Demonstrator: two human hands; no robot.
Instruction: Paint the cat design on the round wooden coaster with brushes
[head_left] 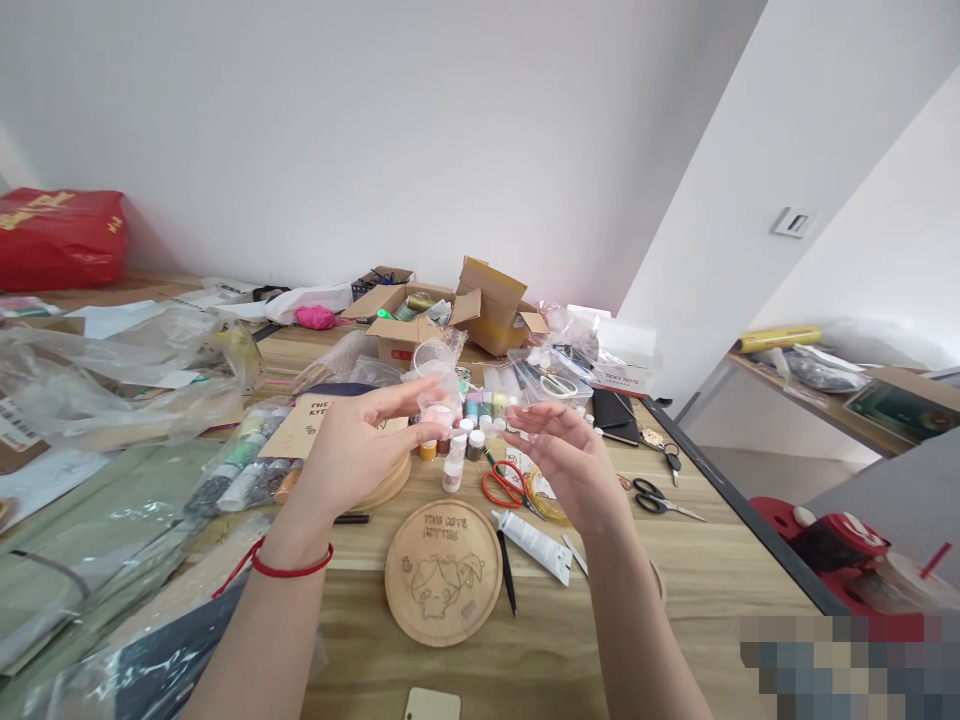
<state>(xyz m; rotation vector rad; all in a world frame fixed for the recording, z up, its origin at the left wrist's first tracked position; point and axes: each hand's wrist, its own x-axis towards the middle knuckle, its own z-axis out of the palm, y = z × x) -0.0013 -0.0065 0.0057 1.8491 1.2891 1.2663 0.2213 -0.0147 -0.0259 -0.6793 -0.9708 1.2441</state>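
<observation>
– Left hand [367, 440]?
– Centre of frame, thumb and fingers pinched on a clear cup [437, 410].
– Right hand [574, 460]?
– Just right of centre, fingers bent; cannot tell how closed, or whether gripping anything.
– Below them?
– Wooden disc [444, 575], lower centre, flat on the surface [360, 610].

Wooden table [540, 650], round board [444, 573], white tube [534, 545], black pen [508, 573], red scissors [523, 497]

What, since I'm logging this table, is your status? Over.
Left hand pinching clear plastic cup. Right hand raised, grip unclear. Clutter close below: small bottles, red scissors.
</observation>
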